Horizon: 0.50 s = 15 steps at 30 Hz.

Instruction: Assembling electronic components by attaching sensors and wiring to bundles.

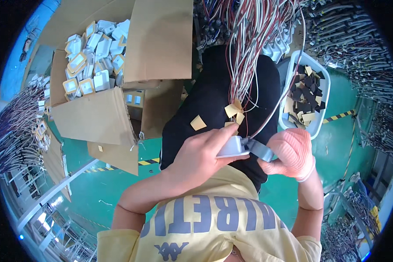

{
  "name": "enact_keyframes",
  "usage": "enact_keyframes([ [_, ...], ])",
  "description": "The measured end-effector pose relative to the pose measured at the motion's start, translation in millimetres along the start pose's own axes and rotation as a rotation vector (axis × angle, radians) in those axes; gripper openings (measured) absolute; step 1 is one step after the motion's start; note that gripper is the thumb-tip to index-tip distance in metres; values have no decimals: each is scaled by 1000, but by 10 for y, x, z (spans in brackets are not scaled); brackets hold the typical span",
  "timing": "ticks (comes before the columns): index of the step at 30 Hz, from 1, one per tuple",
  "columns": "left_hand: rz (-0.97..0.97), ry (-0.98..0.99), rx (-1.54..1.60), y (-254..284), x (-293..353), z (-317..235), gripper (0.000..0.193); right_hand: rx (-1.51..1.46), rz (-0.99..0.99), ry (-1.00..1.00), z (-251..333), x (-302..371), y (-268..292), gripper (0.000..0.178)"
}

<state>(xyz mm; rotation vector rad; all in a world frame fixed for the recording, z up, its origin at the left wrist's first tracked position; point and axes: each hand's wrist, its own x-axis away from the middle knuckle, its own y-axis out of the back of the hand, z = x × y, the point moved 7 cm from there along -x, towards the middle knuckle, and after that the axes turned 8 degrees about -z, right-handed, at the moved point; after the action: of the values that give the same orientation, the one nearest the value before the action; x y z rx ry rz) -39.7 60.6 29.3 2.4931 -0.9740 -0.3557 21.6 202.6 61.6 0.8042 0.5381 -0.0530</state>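
Observation:
My bare left hand (201,150) grips a small white plastic housing (232,146) between thumb and fingers, above my lap. A thin wire (278,112) runs down to the housing's right end. My right hand (291,153), in a pinkish ribbed glove, is closed at the edge of a grey curved band (261,151) that looks like a roll of tape. The band is right beside the housing; whether they touch, I cannot tell. Small tan paper pieces (198,122) lie on my dark trousers, several near the lower end of a wire bundle (243,52) draped across my legs.
At the left stands an open cardboard box (91,115) heaped with white housings (101,48) with tan-edged faces. A white tub (318,114) with black and tan scraps sits at the right. Cable bundles (353,39) fill the far right; more wires (17,135) hang at the left.

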Motion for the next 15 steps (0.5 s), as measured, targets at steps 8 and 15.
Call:
enact_keyframes([
  [8,84,80,34,-149,18,44,35,-621,-279,-756,-93,-41,-121,14],
  [15,374,398,617,-227,14,121,29,-752,-90,-587,-137,284,-427,29],
])
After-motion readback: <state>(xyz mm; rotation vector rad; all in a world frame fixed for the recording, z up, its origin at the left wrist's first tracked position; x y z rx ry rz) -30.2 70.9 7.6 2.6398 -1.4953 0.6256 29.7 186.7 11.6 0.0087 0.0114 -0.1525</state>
